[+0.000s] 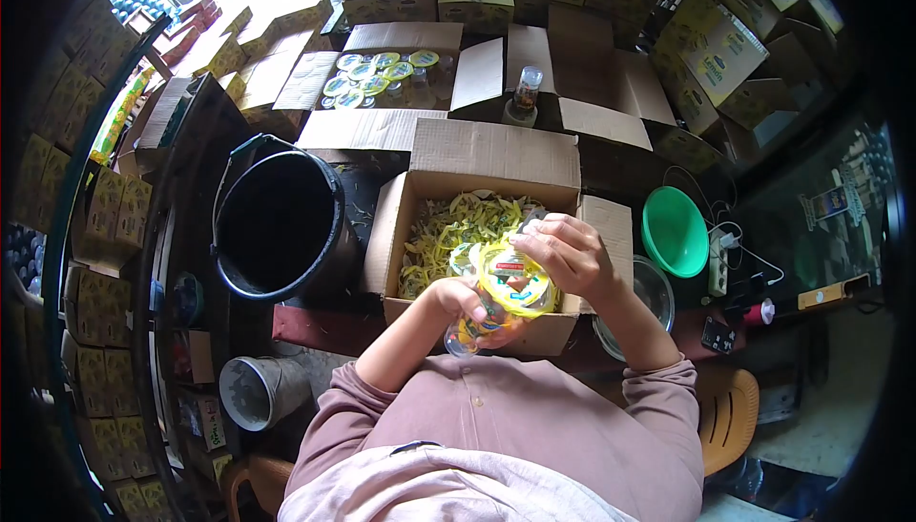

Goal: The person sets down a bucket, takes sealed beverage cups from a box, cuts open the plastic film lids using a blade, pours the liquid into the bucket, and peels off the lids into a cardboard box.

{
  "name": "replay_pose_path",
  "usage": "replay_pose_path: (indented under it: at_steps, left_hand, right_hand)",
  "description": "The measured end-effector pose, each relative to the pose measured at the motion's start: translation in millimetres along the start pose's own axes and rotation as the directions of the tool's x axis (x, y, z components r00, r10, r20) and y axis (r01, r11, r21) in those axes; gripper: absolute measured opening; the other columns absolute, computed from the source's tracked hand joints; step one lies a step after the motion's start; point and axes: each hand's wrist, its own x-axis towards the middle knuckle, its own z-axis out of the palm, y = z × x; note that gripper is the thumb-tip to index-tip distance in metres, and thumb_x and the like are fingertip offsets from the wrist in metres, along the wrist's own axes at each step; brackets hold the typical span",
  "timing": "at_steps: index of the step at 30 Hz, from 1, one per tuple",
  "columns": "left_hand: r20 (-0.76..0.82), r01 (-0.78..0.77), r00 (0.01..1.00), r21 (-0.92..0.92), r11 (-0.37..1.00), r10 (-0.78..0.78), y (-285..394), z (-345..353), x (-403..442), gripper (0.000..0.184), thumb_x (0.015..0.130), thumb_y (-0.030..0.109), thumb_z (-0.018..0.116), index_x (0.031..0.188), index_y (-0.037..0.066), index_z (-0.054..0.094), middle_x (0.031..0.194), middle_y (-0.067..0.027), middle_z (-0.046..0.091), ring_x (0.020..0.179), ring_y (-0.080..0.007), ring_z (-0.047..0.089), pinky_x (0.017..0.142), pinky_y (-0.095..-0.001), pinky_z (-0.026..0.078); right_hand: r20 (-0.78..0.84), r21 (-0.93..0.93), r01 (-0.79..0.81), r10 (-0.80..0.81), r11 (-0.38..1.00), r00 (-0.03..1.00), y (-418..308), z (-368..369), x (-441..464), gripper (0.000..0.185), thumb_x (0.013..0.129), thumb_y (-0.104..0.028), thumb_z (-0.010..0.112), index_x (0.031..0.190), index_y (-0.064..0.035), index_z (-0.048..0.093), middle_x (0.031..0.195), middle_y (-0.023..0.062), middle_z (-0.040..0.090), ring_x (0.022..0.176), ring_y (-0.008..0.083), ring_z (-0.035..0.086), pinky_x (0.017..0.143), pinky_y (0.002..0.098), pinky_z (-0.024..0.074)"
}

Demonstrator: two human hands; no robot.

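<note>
My left hand is wrapped round a clear plastic cup with coloured print, tilted low in front of my chest. Between my hands a round yellow-rimmed cup lid with a small red label faces up. My right hand is closed at the lid's upper right edge, its fingers bent over a clear piece I cannot fully make out. Both hands are above the near side of an open cardboard box. Inside it lies a heap of thin yellow-green strips.
A black bucket stands left of the box, a grey bucket below. At right are a green bowl, a clear bowl and a power strip. Behind, a carton holds several yellow-lidded cups.
</note>
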Motion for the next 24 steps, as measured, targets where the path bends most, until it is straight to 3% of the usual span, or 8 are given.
replay_pose_path:
  at_steps: [6,11,13,15,18,19,21,24]
  left_hand:
    - [0.258,0.028,0.965,-0.236,0.971,0.035,-6,-10,11,0.056,0.067,0.02,0.067,0.105,-0.009,0.038,0.07,-0.0145,0.049,0.049,-0.0196,0.051,0.039,-0.028,0.04]
    - [0.237,0.014,0.97,-0.235,0.972,0.043,-4,-10,3,0.061,0.067,0.021,0.067,0.108,-0.009,0.034,0.07,-0.0149,0.048,0.049,-0.0201,0.051,0.04,-0.0281,0.04]
    - [0.159,-0.023,0.986,-0.177,0.984,0.052,1,-4,-3,0.063,0.067,0.021,0.067,0.11,-0.009,0.032,0.071,-0.015,0.048,0.049,-0.0203,0.051,0.04,-0.0281,0.04]
    - [-0.039,-0.08,0.996,-0.053,0.995,0.078,8,0,-13,0.061,0.061,0.018,0.072,0.102,-0.008,0.034,0.072,-0.0152,0.048,0.056,-0.0218,0.054,0.042,-0.0282,0.041]
    - [-0.222,0.088,0.975,0.376,0.923,-0.002,34,6,-23,0.062,0.059,0.019,0.077,0.1,-0.006,0.038,0.078,-0.0164,0.053,0.063,-0.0198,0.056,0.05,-0.0285,0.044]
    - [-0.225,0.103,0.974,0.512,0.853,0.017,43,12,-22,0.06,0.062,0.018,0.074,0.108,-0.003,0.04,0.086,-0.0111,0.052,0.076,-0.0161,0.056,0.071,-0.0273,0.045]
    - [-0.35,0.106,0.898,0.761,0.64,0.267,48,28,-19,0.058,0.062,0.018,0.074,0.107,0.0,0.042,0.095,-0.0084,0.05,0.086,-0.0134,0.052,0.077,-0.0264,0.043]
    - [-0.367,0.155,0.773,0.9,0.406,0.517,49,32,-20,0.06,0.066,0.015,0.071,0.116,0.002,0.039,0.109,-0.0068,0.042,0.098,-0.0134,0.047,0.084,-0.0273,0.041]
  right_hand:
    - [-0.022,-0.002,0.023,-0.023,1.0,1.0,6,5,5,0.025,0.066,-0.008,0.065,0.09,-0.0058,0.061,0.071,0.0032,0.058,0.069,0.0155,0.059,0.066,0.0295,0.0514]
    - [-0.095,0.006,-0.118,0.118,0.993,0.989,14,9,0,0.022,0.063,-0.007,0.066,0.084,-0.0077,0.06,0.072,0.0036,0.056,0.069,0.017,0.058,0.064,0.0302,0.05]
    - [-0.064,-0.02,-0.253,0.251,0.967,0.966,20,6,-1,0.023,0.063,0.004,0.06,0.084,-0.0058,0.058,0.073,0.0062,0.057,0.066,0.0216,0.056,0.06,0.0319,0.0485]
    - [0.133,-0.055,-0.416,0.419,0.908,0.898,29,4,-9,0.037,0.061,0.01,0.054,0.095,-0.0046,0.058,0.076,0.0101,0.059,0.068,0.0262,0.057,0.062,0.035,0.0486]
    - [0.5,-0.163,-0.542,0.543,0.824,0.675,31,22,-36,0.061,0.06,0.008,0.056,0.118,-0.0089,0.049,0.07,0.0127,0.057,0.066,0.0317,0.057,0.062,0.0369,0.0477]
    - [0.636,-0.389,-0.573,0.66,0.722,0.4,20,23,-48,0.081,0.059,0.009,0.053,0.134,-0.0104,0.029,0.077,0.0183,0.058,0.071,0.0344,0.057,0.065,0.0393,0.048]
    - [0.728,-0.515,-0.568,0.678,0.642,0.106,17,30,-63,0.086,0.06,0.008,0.054,0.137,-0.0107,0.021,0.082,0.0204,0.058,0.072,0.0338,0.058,0.065,0.0393,0.0488]
    - [0.724,-0.243,-0.764,0.636,0.598,0.268,20,20,-64,0.06,0.062,0.006,0.057,0.12,-0.0043,0.047,0.081,0.018,0.06,0.067,0.0273,0.059,0.061,0.0347,0.0485]
